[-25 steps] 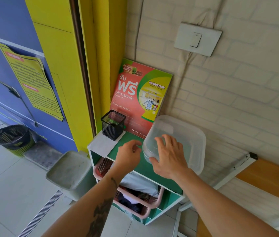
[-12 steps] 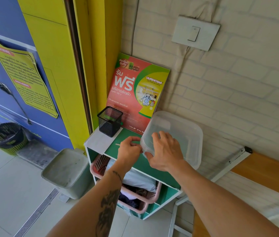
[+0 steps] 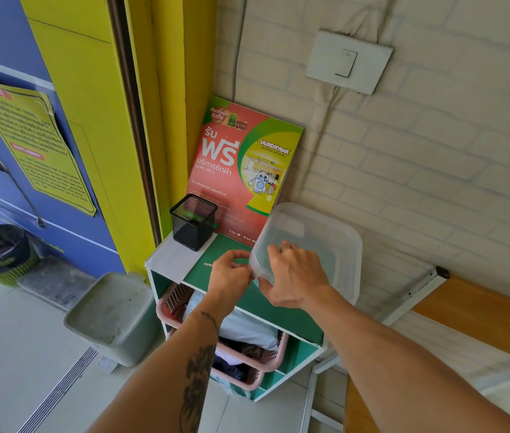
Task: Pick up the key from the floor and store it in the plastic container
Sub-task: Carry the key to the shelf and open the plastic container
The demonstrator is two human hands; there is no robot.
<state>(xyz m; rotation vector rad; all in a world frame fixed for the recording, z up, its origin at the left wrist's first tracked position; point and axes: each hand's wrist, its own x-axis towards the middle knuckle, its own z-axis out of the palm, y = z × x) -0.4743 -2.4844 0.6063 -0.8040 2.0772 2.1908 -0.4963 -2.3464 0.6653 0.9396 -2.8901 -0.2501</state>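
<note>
A clear plastic container [image 3: 325, 245] with its lid on stands on the green top of a small shelf unit [image 3: 278, 314] against the brick wall. My right hand [image 3: 294, 276] grips its near left corner, thumb under the rim. My left hand [image 3: 230, 273] has its fingers curled and pinched at that same corner, on the lid's edge. A small thin silvery thing [image 3: 207, 264], possibly the key, lies on the green top just left of my left hand. I cannot tell what is inside the container.
A black mesh pen holder [image 3: 192, 221] and a red-green poster [image 3: 241, 164] stand behind the hands. Pink baskets [image 3: 169, 304] with cloth fill the shelf. A grey bin [image 3: 107, 314] sits left on the floor, a wooden bench [image 3: 481, 314] right.
My left hand has closed in on the container's corner and pinched its edge beside my right hand. My right hand shifted slightly down the corner. The view moved closer.
</note>
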